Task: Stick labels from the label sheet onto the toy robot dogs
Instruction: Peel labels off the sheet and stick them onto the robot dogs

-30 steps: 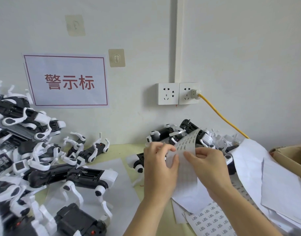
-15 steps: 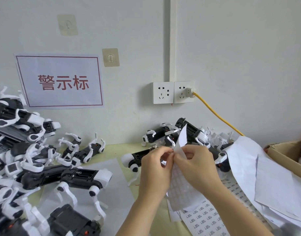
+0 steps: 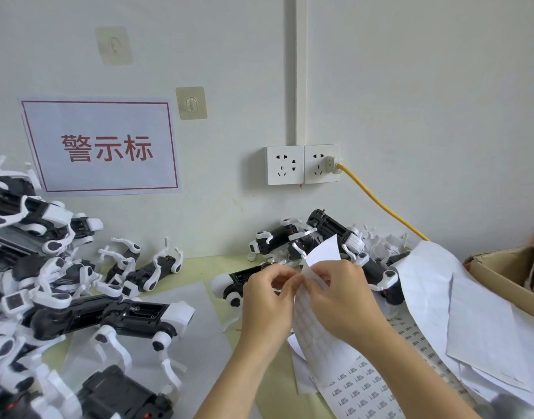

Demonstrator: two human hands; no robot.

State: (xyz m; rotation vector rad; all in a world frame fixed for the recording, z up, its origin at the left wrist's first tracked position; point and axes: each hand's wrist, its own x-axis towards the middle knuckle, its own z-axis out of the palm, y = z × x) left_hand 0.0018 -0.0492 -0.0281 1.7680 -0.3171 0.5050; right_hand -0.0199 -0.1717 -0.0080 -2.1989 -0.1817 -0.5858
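Observation:
My right hand [image 3: 339, 300] grips a white label sheet [image 3: 315, 329], folded so its top [image 3: 324, 251] sticks up. My left hand [image 3: 265, 300] pinches at the sheet's folded edge with thumb and forefinger; whether a label is between them is hidden. Black and white toy robot dogs lie on their backs: one [image 3: 129, 320] on paper at the left, one [image 3: 229, 285] just behind my left hand, a pile [image 3: 33, 252] at far left, another group [image 3: 320, 237] by the wall. Another sheet of printed labels [image 3: 362, 388] lies below my hands.
Loose white backing sheets [image 3: 471, 313] are heaped at the right. A cardboard box [image 3: 507, 276] sits at the right edge. Wall sockets [image 3: 302, 164] with a yellow cable [image 3: 380, 204] are behind. A paper sign [image 3: 102, 146] hangs on the wall. The yellow-green tabletop [image 3: 217, 267] shows between the dogs.
The label sheet has been bent over into a fold. Both hands came together at the folded edge, and my left fingers now pinch there.

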